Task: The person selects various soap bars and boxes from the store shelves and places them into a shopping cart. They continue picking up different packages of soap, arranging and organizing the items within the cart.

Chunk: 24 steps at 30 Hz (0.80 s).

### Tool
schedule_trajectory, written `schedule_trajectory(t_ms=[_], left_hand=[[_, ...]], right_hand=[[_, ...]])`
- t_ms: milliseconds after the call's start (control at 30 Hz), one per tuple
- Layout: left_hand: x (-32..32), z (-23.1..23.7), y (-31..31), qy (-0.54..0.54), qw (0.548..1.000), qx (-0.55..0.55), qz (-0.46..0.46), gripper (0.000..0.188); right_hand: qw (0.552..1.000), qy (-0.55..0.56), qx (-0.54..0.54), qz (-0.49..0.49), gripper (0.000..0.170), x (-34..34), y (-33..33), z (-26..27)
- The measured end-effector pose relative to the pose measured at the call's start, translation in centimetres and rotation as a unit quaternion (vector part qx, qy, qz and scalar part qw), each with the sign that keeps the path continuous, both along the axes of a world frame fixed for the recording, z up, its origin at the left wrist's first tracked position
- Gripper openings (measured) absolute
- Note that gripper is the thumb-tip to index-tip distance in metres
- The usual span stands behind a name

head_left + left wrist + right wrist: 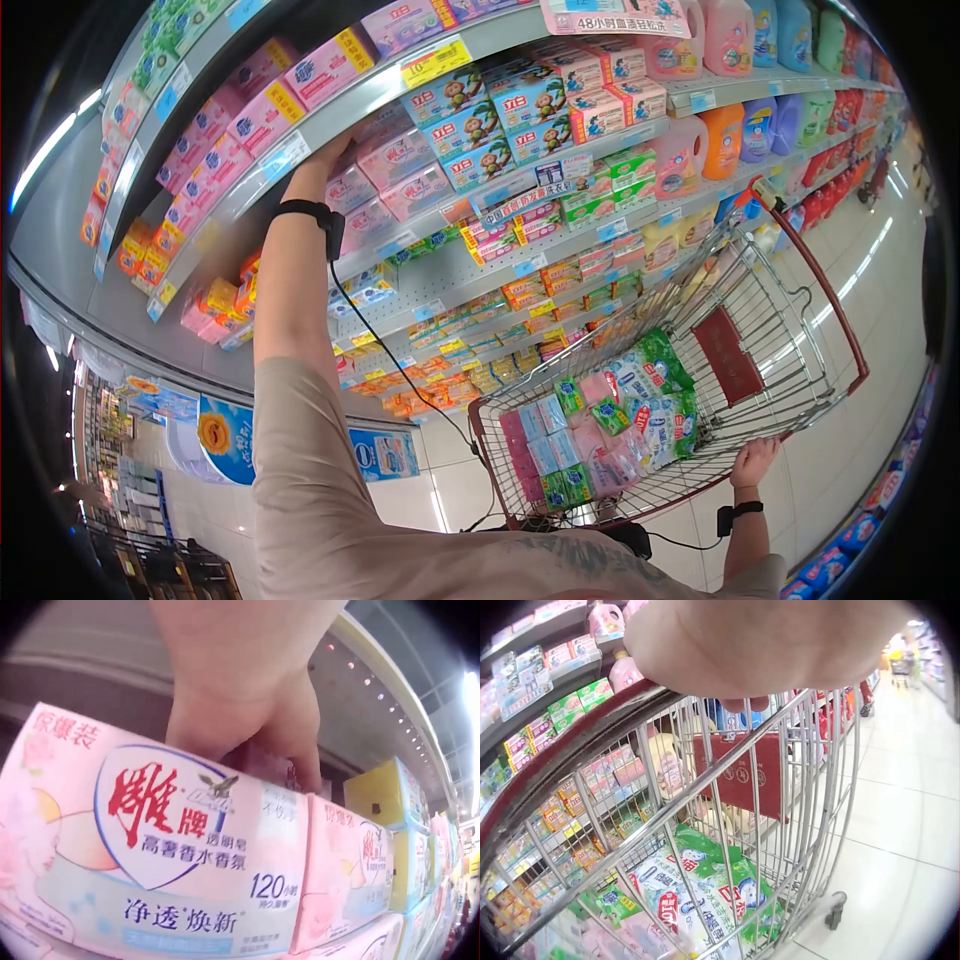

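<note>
Because the left hand [335,150] reaches in toward half past ten in my head view, I'd guide it mainly by the wrist view. There its digits come down to either side of a rear pack [271,766], which sits just behind the front row, slightly off centre toward one o'clock. The fingertips are hidden, so I cannot tell whether they pinch it or only touch it. I'd set them low and press evenly, since a wrapped stack could slip or skew; any lift should clear the front pack [172,855] at half past seven and its neighbour [349,862] at four without dragging either. The upper shelf [350,98] looks close above the wrist, so I'd stay low. Meanwhile the right hand [755,462] grips the cart [727,355] at four o'clock in the head view, and I'd have it steady things there. What shows of the rear pack is pink, shadowed, with a scrap of red lettering. The front pack looks clean and square: pale pink, bold red characters inside a shield outline, an eagle, and a bluish lower band.
</note>
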<state>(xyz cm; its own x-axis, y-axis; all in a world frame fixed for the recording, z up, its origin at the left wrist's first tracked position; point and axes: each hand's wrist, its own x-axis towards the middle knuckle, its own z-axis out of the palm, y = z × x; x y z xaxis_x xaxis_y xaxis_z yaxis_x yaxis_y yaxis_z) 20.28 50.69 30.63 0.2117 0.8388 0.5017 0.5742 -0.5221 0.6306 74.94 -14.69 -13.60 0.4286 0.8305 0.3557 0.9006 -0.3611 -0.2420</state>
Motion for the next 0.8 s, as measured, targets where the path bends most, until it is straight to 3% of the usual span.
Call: schedule_trajectory(t_ms=[33,100,267,367,800], left_hand=[[0.9,0.5,-1.4,0.044,0.994,0.086,0.053,0.048],[0.9,0.4,-1.4,0.062,0.985,0.141,0.084,0.048],[0.1,0.5,-0.3,0.025,0.989,0.132,0.065,0.048],[-0.3,0.6,0.0,0.012,0.991,0.124,0.058,0.048],[-2.4,0.8,0.3,-0.041,0.995,0.075,0.042,0.049]], right_hand=[[1.0,0.007,-0.001,0.001,0.02,0.2,-0.1,-0.1],[1.0,0.015,-0.003,0.003,0.02,-0.1,-0.2,-0.2],[0.999,-0.02,0.036,0.009,0.018,-0.3,0.3,0.0],[1.0,0.019,-0.008,0.001,0.018,0.1,-0.1,-0.1],[1.0,0.015,0.02,-0.007,0.017,0.0,0.2,-0.3]])
